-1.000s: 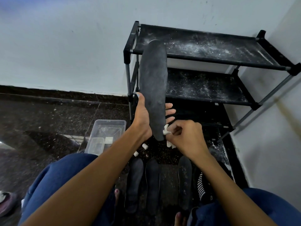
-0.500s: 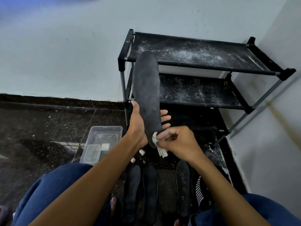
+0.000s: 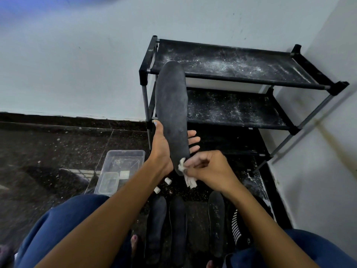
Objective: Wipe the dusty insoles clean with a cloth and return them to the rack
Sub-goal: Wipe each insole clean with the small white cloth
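Dark insole (image 3: 172, 113) is upright in front of the rack (image 3: 231, 78), heel end down. Your L hand (image 3: 164, 149) grips it w/ thumb on near edge, fingers behind. R hand (image 3: 210, 169) pinches a white cloth (image 3: 186, 174) against the heel. Three more insoles (image 3: 177, 229) lie on the floor (image 3: 48, 151) betw. your knees; clear tub (image 3: 119, 171) to the left.

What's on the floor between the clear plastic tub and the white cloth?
In the head view, two small white cylinders lie on the dark floor between tub and cloth.
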`<control>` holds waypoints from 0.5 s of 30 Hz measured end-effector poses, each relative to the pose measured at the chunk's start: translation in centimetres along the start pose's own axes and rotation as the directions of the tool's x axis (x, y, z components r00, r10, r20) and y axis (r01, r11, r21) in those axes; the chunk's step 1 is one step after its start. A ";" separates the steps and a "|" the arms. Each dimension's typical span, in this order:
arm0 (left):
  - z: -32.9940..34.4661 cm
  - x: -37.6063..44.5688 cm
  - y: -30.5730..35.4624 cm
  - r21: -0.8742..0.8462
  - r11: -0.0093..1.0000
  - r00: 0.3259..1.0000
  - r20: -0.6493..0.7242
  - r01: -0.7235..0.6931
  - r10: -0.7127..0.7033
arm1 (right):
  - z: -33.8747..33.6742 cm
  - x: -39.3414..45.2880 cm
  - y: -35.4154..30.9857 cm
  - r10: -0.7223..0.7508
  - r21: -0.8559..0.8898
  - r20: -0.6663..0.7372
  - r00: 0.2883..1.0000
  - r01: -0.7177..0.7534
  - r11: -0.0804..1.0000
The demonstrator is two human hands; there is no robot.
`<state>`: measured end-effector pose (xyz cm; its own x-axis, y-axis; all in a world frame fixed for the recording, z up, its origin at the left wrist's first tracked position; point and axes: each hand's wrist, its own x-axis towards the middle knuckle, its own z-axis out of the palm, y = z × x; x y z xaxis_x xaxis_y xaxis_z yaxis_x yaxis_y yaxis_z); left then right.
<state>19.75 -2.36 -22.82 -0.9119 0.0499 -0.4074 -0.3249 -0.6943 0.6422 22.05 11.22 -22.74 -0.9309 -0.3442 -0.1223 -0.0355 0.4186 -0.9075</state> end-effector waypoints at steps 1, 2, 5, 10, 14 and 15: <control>-0.1 0.0 0.0 -0.001 1.000 1.000 -0.002 -0.008 0.008 | 0.1 -0.1 -0.1 0.015 0.040 0.053 0.998 -0.017 0.999; -0.1 0.0 0.0 -0.002 1.000 1.000 -0.004 -0.010 0.010 | 0.0 0.0 0.1 0.006 0.009 0.033 0.999 -0.006 1.000; 0.1 -0.1 0.0 0.005 1.000 1.000 0.005 -0.009 0.009 | -0.3 0.3 0.6 -0.096 -0.272 -0.231 0.968 0.030 0.962; 0.1 -0.2 0.3 -0.005 1.000 1.000 0.001 0.015 -0.015 | 0.5 0.0 0.5 -0.125 -0.292 -0.271 0.954 0.042 0.956; 0.0 0.1 0.5 -0.044 0.996 0.997 -0.032 -0.073 0.072 | -0.3 0.1 0.2 -0.073 -0.152 -0.438 0.896 0.006 0.988; 0.0 0.0 0.5 -0.042 0.996 0.996 -0.034 -0.084 0.082 | -0.4 0.1 0.1 -0.090 -0.139 -0.460 0.883 0.029 0.990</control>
<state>19.56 -2.67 -22.49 -0.9263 -0.0320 -0.3754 -0.2369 -0.7255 0.6461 21.81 11.54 -22.67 -0.9863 0.0446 0.1588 -0.1127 0.5208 -0.8462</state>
